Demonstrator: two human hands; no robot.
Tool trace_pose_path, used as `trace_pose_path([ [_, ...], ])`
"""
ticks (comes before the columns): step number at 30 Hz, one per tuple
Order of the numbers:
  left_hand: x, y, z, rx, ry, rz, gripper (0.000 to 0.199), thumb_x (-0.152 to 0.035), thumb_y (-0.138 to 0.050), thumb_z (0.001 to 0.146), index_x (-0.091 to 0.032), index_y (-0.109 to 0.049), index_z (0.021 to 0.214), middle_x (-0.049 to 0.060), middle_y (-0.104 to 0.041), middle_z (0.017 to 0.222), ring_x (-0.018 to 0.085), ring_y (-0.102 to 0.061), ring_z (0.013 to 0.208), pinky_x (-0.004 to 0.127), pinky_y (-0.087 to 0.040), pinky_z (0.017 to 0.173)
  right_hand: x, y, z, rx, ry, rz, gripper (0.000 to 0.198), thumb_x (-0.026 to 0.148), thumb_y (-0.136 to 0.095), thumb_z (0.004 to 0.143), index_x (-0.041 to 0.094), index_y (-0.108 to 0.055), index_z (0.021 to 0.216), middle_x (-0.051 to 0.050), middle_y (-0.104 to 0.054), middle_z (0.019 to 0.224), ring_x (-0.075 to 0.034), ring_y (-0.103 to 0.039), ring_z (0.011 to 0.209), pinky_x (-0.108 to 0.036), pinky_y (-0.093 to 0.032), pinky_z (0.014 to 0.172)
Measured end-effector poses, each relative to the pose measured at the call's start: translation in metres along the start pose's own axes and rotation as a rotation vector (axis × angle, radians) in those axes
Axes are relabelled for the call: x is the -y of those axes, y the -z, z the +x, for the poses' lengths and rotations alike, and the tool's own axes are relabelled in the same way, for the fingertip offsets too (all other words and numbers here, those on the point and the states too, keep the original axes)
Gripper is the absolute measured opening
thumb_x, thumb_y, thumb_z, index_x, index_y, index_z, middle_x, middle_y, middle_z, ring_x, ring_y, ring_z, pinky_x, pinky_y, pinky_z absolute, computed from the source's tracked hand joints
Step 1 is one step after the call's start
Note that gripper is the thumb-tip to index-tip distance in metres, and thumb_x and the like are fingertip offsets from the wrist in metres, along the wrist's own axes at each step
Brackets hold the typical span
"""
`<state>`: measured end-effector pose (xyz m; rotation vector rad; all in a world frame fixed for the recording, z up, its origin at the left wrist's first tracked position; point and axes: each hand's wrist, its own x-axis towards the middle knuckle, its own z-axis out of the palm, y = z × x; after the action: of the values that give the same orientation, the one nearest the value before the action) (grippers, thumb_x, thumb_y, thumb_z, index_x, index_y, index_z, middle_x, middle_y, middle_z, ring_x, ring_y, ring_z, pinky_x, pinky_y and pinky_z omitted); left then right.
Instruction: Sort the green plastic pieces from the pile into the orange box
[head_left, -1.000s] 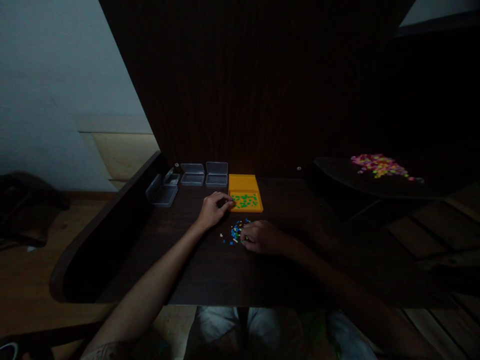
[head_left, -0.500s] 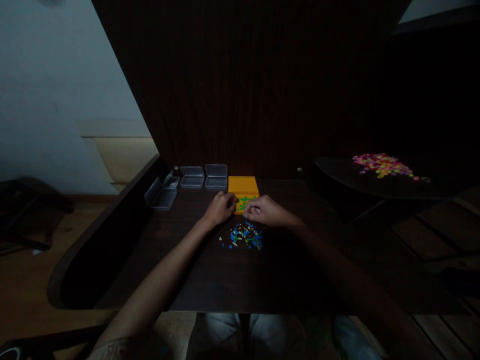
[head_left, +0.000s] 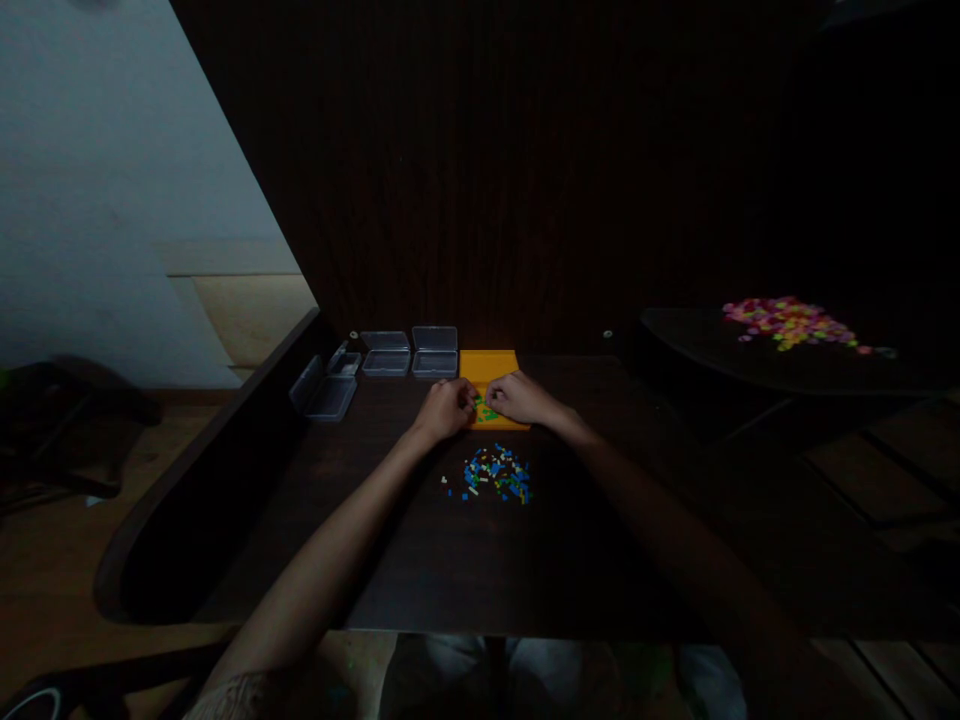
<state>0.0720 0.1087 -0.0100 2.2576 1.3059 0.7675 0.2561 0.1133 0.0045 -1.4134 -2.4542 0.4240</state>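
An orange box lies opened out at the back of the dark table, with green pieces in its near half. At its left edge is my left hand, fingers curled and pressed together; anything inside them is too small to name. My right hand is over the box's right side in a pinch, its fingertips close to the green pieces and hidden in part. A scattered pile of small blue, white, green and yellow pieces lies on the table in front of both hands.
Several clear plastic boxes with raised lids, such as this one, stand left of the orange box. A raised side panel bounds the table's left. Far right, a heap of pink, red and yellow pieces lies on a dark surface.
My right hand has moved up and away from me, from the near edge of the orange box to above the green pieces. My left hand stays at the left edge.
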Motion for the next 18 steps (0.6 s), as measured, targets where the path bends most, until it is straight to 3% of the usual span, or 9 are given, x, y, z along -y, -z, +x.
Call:
trace_pose_path([
  [5, 0.003, 0.000, -0.002, -0.024, 0.019, -0.034, 0.022, -0.005, -0.061, 0.067, -0.016, -0.066, 0.085, 0.003, -0.073, 0.078, 0.016, -0.067, 0.070, 0.027, -0.051, 0.072, -0.004, -0.001, -0.001, -0.006, 0.012, -0.016, 0.022, 0.015, -0.054, 0.080, 0.012, -0.076, 0.082, -0.005, -0.069, 0.070, -0.010, -0.050, 0.057, -0.022, -0.028, 0.056],
  [18, 0.012, 0.000, -0.004, -0.123, 0.161, -0.376, 0.021, -0.017, -0.070, 0.067, -0.012, -0.067, 0.088, 0.006, -0.075, 0.079, 0.016, -0.067, 0.069, 0.027, -0.051, 0.068, 0.007, 0.000, 0.002, -0.096, 0.082, 0.214, 0.018, 0.021, -0.064, 0.079, 0.011, -0.076, 0.087, -0.001, -0.063, 0.065, -0.008, -0.048, 0.057, -0.020, -0.031, 0.055],
])
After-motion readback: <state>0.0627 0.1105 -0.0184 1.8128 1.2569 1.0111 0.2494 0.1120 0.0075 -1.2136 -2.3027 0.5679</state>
